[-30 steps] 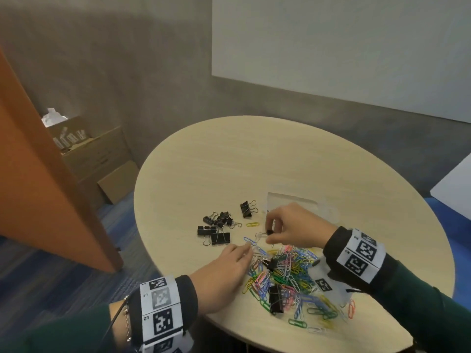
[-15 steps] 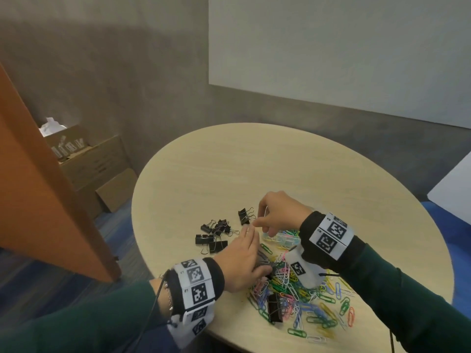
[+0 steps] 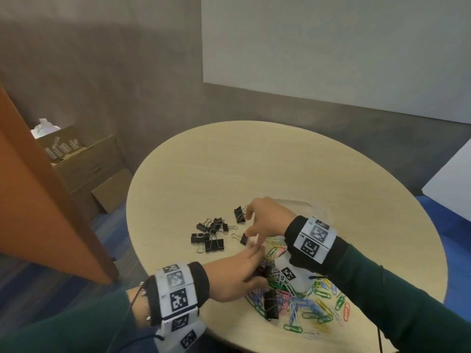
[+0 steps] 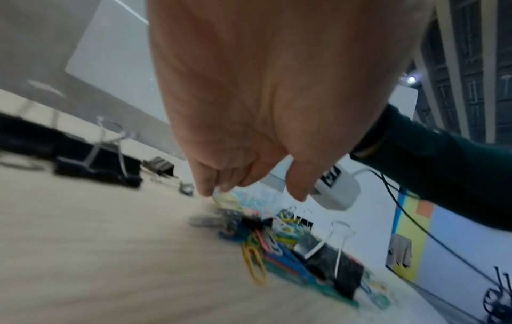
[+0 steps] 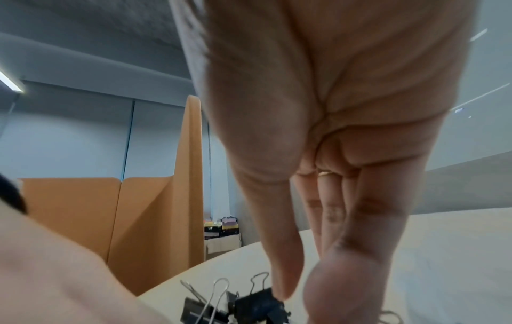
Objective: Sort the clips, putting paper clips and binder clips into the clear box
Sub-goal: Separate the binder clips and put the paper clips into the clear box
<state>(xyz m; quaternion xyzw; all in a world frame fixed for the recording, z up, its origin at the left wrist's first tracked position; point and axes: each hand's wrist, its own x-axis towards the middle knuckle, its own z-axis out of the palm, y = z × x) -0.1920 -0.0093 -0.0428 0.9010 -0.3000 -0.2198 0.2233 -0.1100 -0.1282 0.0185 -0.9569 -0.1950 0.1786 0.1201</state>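
A pile of coloured paper clips (image 3: 303, 299) lies at the near side of the round table (image 3: 229, 169), with a large black binder clip (image 3: 270, 304) on it. Several black binder clips (image 3: 210, 234) are grouped to its left. My right hand (image 3: 251, 231) points down with straight fingers, its thumb tip (image 5: 279, 291) touching a small binder clip (image 3: 244, 238) that lies on the table. My left hand (image 3: 254, 266) reaches into the pile's left edge, fingers loosely bent, a fingertip (image 4: 206, 190) on a yellow paper clip (image 4: 221, 198). The clear box (image 3: 313, 207) is mostly hidden behind my right hand.
An orange partition (image 3: 38, 200) stands close on the left, with cardboard boxes (image 3: 84, 169) on the floor behind it. A white board (image 3: 453, 189) leans at the right. The table's near edge runs just below the paper clip pile.
My right hand carried the small binder clip left from above the pile and set it down beside the binder clip group. My left hand slid forward into the pile.
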